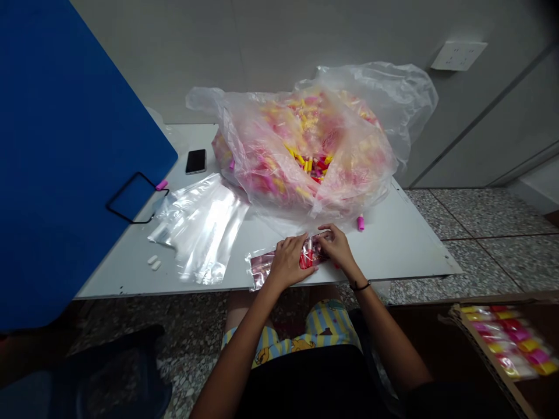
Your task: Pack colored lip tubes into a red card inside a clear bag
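A long clear plastic bag (261,269) lies along the front edge of the white table, with a few small red tube-like pieces (308,256) showing through it. My left hand (289,262) presses over the bag's middle, its thumb and fingers closed round the red pieces. At the bag's right end, my right hand (337,247) has its fingers pinched together on the plastic; the fingertips are partly hidden. Behind both hands stands a large translucent sack (266,169), heaped with small yellow, red and pink pieces and gaping at the front.
Flat clear bags (209,233) lie fanned on the white table (393,250), near a phone (196,161) and two small white pieces (154,263). A loose pink piece (360,223) sits at right. A blue panel (78,163) borders the left. Filled packs (510,340) fill a floor-level carton.
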A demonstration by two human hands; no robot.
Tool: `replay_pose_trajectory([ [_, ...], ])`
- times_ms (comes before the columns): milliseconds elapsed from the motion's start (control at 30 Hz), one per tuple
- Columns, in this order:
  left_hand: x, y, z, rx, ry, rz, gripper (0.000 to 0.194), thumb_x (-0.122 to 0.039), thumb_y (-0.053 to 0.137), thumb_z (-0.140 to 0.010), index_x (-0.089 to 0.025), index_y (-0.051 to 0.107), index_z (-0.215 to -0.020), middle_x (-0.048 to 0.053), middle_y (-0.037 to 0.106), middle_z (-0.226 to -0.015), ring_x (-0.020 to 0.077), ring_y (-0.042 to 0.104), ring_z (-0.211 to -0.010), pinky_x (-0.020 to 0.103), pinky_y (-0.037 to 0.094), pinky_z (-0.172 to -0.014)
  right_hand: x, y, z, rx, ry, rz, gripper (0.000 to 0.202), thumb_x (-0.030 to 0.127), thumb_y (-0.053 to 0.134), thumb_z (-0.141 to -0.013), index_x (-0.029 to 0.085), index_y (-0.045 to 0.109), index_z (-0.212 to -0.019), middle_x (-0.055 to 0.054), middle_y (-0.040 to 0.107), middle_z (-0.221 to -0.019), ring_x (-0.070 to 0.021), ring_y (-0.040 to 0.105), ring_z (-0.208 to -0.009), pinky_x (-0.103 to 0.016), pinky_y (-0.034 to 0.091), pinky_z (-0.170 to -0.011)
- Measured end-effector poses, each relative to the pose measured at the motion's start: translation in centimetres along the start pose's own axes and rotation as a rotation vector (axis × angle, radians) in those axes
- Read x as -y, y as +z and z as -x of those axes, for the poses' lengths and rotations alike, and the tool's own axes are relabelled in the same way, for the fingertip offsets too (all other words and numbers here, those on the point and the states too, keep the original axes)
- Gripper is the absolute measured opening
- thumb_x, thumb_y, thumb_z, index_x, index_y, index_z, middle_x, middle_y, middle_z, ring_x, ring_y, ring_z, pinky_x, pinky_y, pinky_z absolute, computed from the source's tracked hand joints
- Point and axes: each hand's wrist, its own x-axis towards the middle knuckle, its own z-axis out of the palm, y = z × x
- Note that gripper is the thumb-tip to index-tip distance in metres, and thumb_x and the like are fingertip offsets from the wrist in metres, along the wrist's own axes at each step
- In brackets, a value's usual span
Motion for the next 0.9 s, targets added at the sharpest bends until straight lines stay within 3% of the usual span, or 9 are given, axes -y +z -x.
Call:
replay_pose_trajectory([
  [167,-0.1,-0.1,0.0,0.005,-0.007,0.004,0.092,-0.048,0.074,-0.065,-0.021,0.03,-0.141,0.01,0.047,-0.138,0.0291,0.044,-0.121,0.043,0.034,-0.099,0.4,-0.3,-0.1,0.165,0.041,-0.099,0.051,0.036,0.064,-0.072,0.018,0.048,-0.117,-0.003,0.069,-0.082,-0.0135,0.061,-0.059,-0.024,0.049,-0.055],
  [433,-0.4,-0.5,-0.3,0.031,-0.043,0.035,0.091,-0.046,0.075,-0.064,-0.022,0.032,-0.141,0.01,0.047,-0.139,0.0296,0.043,-0.124,0.045,0.031,-0.102,0.8,-1.8,-0.5,0.523,0.051,-0.268,0.067,0.031,0.065,-0.075,0.019,0.035,-0.134,-0.01,0.07,-0.105,-0.0178,0.066,-0.095,-0.028,0.053,-0.077],
  [567,-0.3,-0.6,-0.3,0.046,-0.031,0.032,0.092,-0.046,0.076,-0.063,-0.021,0.033,-0.14,0.01,0.048,-0.137,0.0295,0.043,-0.123,0.045,0.033,-0.101,0.9,-1.8,-0.4,0.554,0.069,-0.318,0.069,0.028,0.068,-0.072,0.017,0.038,-0.134,-0.011,0.07,-0.104,-0.0198,0.065,-0.099,-0.03,0.054,-0.079],
  [733,-0.2,-0.8,-0.2,0.093,0.02,0.016,0.095,-0.052,0.074,-0.064,-0.021,0.03,-0.142,0.011,0.049,-0.136,0.0299,0.041,-0.124,0.047,0.033,-0.101,1.2,-0.8,0.1,0.619,0.056,-0.296,0.073,0.022,0.068,-0.068,0.02,0.038,-0.135,-0.009,0.07,-0.103,-0.0194,0.068,-0.087,-0.03,0.056,-0.069],
  [833,-0.1,-0.9,-0.3,0.111,0.031,0.002,0.093,-0.051,0.072,-0.067,-0.021,0.028,-0.143,0.012,0.049,-0.137,0.0307,0.04,-0.125,0.048,0.032,-0.101,1.2,-0.2,0.1,0.571,-0.028,-0.229,0.069,0.021,0.067,-0.07,0.019,0.041,-0.134,-0.006,0.071,-0.096,-0.018,0.067,-0.087,-0.028,0.055,-0.071],
  [900,0.3,-1.0,-0.2,0.111,0.035,0.035,0.088,-0.052,0.069,-0.071,-0.021,0.029,-0.143,0.012,0.045,-0.14,0.031,0.039,-0.126,0.049,0.031,-0.103,1.1,0.0,0.1,0.492,-0.009,-0.232,0.063,0.025,0.064,-0.073,0.016,0.042,-0.131,-0.006,0.071,-0.089,-0.0166,0.067,-0.079,-0.026,0.054,-0.065],
])
